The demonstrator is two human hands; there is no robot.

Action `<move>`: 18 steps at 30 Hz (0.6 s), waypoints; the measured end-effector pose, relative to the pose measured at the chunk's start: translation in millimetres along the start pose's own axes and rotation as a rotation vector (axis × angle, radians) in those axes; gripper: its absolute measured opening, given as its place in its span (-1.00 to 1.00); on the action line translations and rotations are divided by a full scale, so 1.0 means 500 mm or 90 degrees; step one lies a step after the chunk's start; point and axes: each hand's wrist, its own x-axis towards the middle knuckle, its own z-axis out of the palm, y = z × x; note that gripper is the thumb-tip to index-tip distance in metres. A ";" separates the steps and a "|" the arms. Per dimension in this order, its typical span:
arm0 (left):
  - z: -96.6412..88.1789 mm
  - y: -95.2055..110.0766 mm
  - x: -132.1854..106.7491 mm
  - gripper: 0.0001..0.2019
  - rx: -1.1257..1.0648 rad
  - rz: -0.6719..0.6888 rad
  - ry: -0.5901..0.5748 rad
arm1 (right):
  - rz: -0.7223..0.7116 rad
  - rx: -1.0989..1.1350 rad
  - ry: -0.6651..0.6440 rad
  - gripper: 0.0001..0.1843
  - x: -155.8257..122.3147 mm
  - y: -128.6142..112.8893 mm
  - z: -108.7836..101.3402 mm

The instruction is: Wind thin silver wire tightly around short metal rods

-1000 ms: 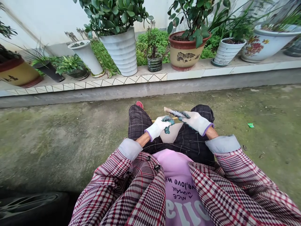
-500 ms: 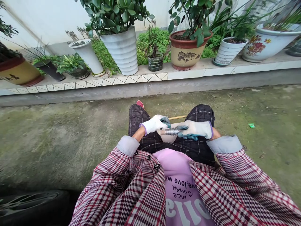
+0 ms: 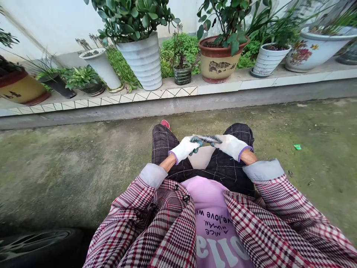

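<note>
Between my two gloved hands, above my lap, is a short rod wound with silvery wire [image 3: 207,139]. My left hand [image 3: 190,146], in a white glove with dark teal fingers, is closed around the rod's left end. My right hand [image 3: 227,143], gloved the same way, grips the other end with the thumb along it. The middle windings show between the hands, while both ends are mostly covered by my fingers. A pale surface [image 3: 202,158] shows between my thighs, below the rod.
Several potted plants, among them a ribbed white pot [image 3: 142,63] and a tan pot with a red rim [image 3: 220,63], line a low tiled ledge [image 3: 156,96] ahead. A green scrap [image 3: 297,147] lies on the concrete at right. A wheel [image 3: 33,245] is at lower left.
Both hands have moved forward, away from my body, with the rod. My left hand has turned and closed on the left end, and the yellowish stick seen earlier behind the hands is no longer visible.
</note>
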 end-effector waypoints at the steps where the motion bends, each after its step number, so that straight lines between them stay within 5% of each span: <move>1: 0.000 0.002 0.000 -0.84 -0.028 -0.007 -0.004 | 0.015 0.006 0.026 -0.78 0.002 0.001 -0.003; 5: -0.005 0.000 0.000 -0.88 -0.152 -0.007 -0.037 | 0.060 0.232 0.072 -0.67 -0.006 -0.004 -0.013; 10: -0.003 -0.018 0.007 -0.87 -0.155 0.036 -0.069 | 0.059 0.541 -0.050 -0.51 -0.027 -0.025 -0.016; 18: -0.032 -0.022 0.015 -0.87 0.003 0.097 -0.134 | 0.006 0.391 -0.332 -0.62 -0.034 -0.027 -0.014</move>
